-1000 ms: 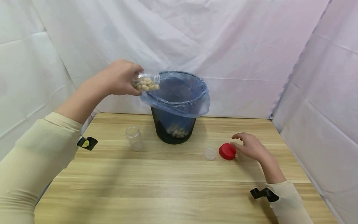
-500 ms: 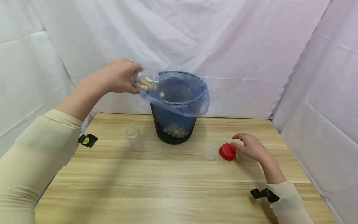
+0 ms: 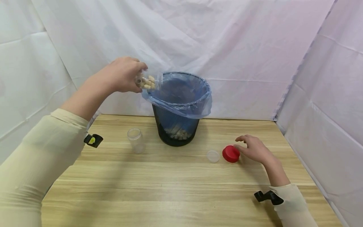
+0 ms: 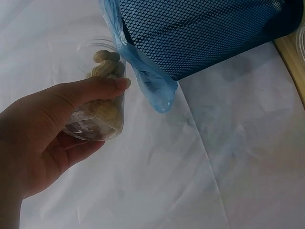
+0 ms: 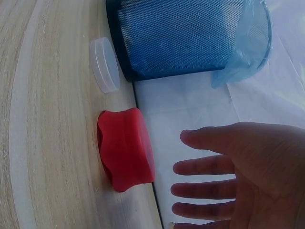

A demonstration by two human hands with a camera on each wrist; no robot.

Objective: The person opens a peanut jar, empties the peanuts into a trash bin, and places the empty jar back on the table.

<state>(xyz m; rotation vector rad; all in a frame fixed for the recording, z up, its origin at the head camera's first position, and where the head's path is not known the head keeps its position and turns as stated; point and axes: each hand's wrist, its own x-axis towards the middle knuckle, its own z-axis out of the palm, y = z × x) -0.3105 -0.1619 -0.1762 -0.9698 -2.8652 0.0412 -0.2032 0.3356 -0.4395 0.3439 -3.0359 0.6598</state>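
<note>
My left hand (image 3: 124, 75) grips a clear jar (image 3: 159, 80), tipped nearly on its side at the left rim of a black mesh wastebasket (image 3: 163, 127). Unshelled peanuts (image 4: 104, 69) are inside the jar; in the left wrist view my thumb lies across its side. A blue plastic bag (image 3: 204, 105) lines the basket and folds over its rim. Pale peanuts (image 3: 178, 134) show dimly through the basket's lower wall. My right hand (image 3: 255, 150) is held with fingers spread beside a red wavy-edged lid (image 5: 126, 148), apart from it in the right wrist view.
A second clear jar (image 3: 136, 142) stands on the wooden table (image 3: 170, 195), left of the basket. A translucent white lid (image 3: 213, 156) lies just left of the red one. White cloth (image 3: 241, 56) hangs behind and at both sides.
Fewer peanuts are in the tipped jar than a second ago; one was in the air below its mouth half a second ago. My left hand has risen slightly. The right hand stays put.
</note>
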